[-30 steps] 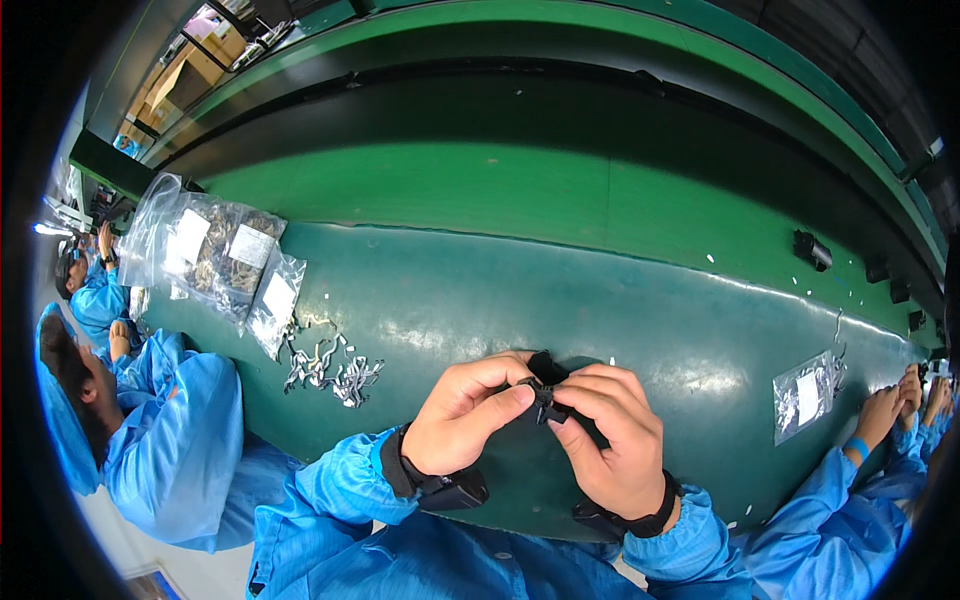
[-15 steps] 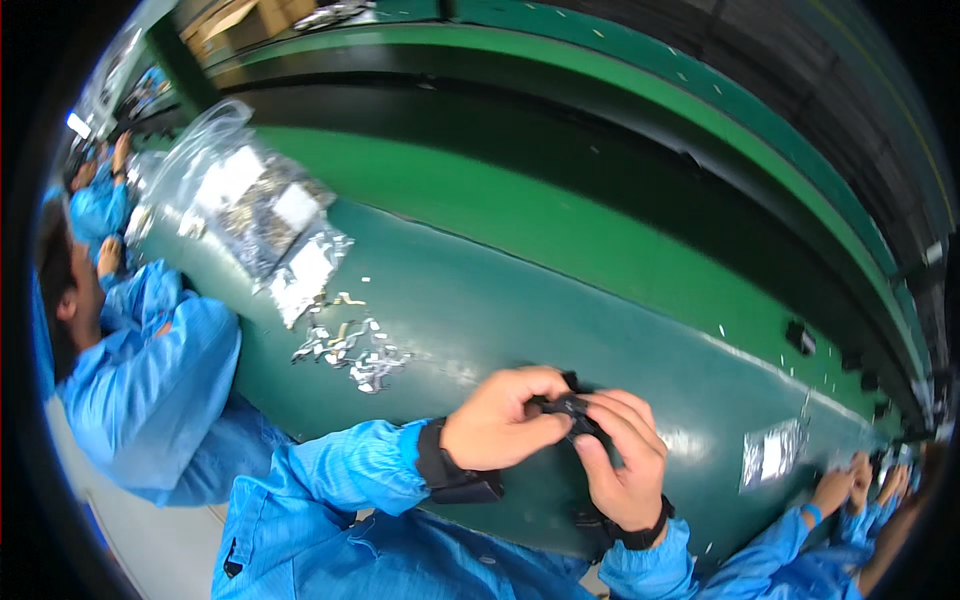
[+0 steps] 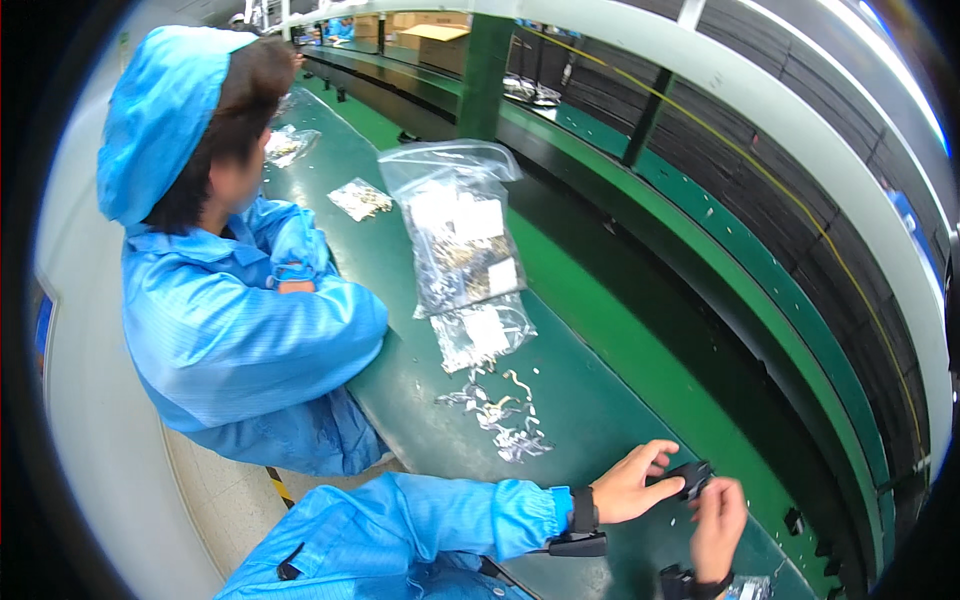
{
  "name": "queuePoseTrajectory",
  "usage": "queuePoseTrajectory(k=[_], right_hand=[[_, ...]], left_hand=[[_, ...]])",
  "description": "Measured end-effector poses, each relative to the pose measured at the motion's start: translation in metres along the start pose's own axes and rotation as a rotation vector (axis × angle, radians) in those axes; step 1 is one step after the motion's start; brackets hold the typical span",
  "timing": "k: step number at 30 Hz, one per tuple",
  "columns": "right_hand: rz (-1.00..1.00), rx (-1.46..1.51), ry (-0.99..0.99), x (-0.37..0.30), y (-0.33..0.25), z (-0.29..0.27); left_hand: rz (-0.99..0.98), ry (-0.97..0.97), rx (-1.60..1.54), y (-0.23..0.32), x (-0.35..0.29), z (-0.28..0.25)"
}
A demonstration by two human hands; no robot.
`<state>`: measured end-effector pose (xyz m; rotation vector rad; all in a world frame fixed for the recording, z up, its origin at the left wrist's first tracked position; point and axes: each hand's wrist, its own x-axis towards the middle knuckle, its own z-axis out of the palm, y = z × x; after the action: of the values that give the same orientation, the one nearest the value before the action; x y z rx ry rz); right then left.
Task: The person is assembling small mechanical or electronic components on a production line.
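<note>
The view now points further left, bringing the co-worker [image 3: 245,330] and bags [image 3: 462,235] inward; the left hand [image 3: 624,490] spreads its fingers wider.

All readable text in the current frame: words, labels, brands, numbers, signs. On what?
None readable.
Large clear bag: white labels, too washed out to read.
Smaller clear bag below it: white label, too small and blurred to read.
Black part: no marking I can make out.
</note>
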<state>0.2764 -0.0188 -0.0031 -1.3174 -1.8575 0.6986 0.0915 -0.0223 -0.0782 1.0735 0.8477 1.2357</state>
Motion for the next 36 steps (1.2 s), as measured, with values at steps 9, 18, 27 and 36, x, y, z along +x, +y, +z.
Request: queuePoseTrajectory(k=[9,18,27,36], right_hand=[[-0.074,-0.093,0.037,0.163,0.137,0.011],[0.003,-0.023,-0.165,0.159,0.146,0.0],[0.168,0.175,-0.123,0.123,0.179,-0.018],[0.025,0.158,-0.019,0.021,0.096,-0.017]], left_hand=[[0.083,0.022,0.302,-0.012,0.016,-0.008],[0.131,-0.049,0.395,-0.002,0.018,-0.013],[0.064,-0.06,0.31,0.003,0.031,-0.019],[-0.099,-0.091,0.219,-0.014,0.039,-0.034]])
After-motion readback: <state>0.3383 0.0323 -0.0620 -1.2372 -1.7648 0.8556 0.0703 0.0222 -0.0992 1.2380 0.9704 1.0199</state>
